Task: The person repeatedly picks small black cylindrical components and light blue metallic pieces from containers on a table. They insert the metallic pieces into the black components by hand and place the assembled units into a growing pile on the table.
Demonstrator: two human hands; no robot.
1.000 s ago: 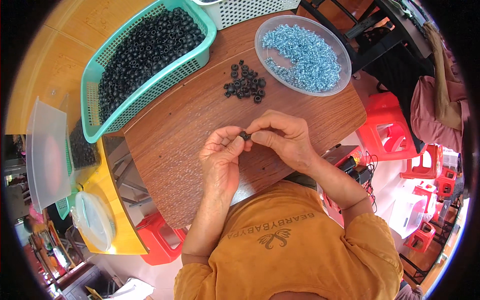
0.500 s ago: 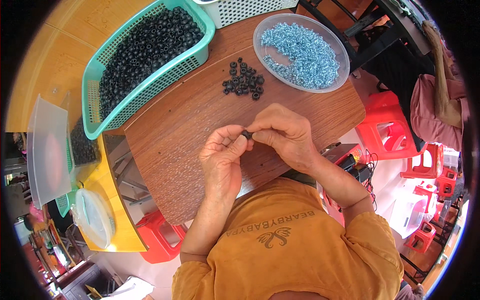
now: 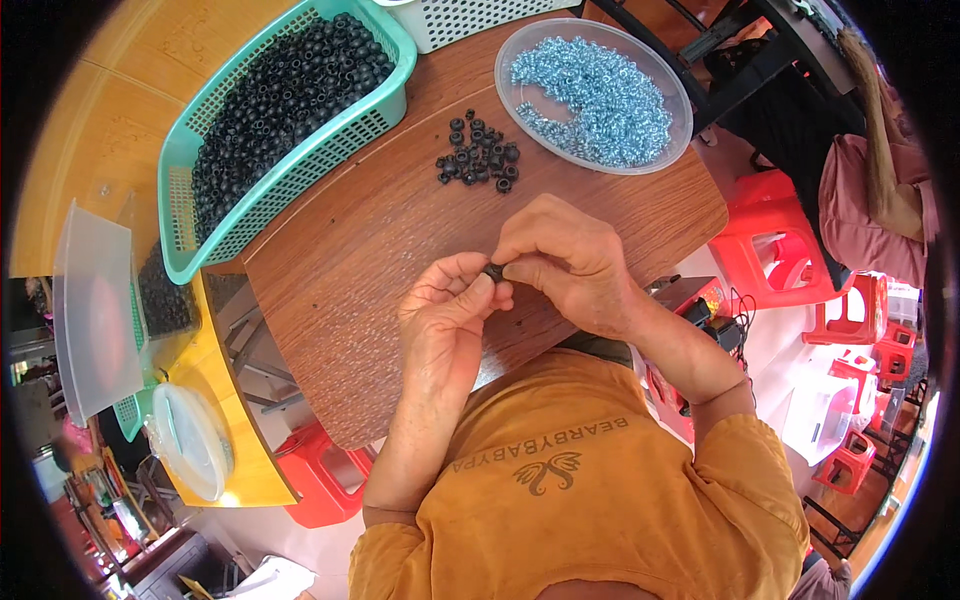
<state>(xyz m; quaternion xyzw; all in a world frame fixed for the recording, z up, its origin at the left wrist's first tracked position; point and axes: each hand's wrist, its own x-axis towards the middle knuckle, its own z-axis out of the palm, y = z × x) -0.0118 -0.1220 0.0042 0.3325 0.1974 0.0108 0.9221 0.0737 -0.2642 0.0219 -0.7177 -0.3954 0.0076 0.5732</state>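
Note:
My left hand (image 3: 447, 298) pinches a small dark round piece (image 3: 494, 271) between thumb and fingers, above the wooden table (image 3: 350, 290). From the other side my right hand (image 3: 565, 262) closes its thumb and forefinger on the same piece, or on something small at its top that I cannot make out. Beyond my hands lies a loose group of black, bead-like pieces (image 3: 478, 152). At the far left is a green basket (image 3: 290, 168) heaped with black round pieces with holes. A clear round tray (image 3: 640, 168) at the far right holds many small, shiny blue pieces.
A white basket (image 3: 470, 22) touches the far edge of the table. On the left, a yellow table (image 3: 235, 440) bears a round lidded container (image 3: 190, 440) and clear plastic bins. Red stools (image 3: 765, 240) stand to the right, near another person in a pink sleeve (image 3: 870, 200).
The view has shifted slightly, so the baskets and tray sit a little higher and further left. Both hands keep their pinch on the dark piece with hardly any movement.

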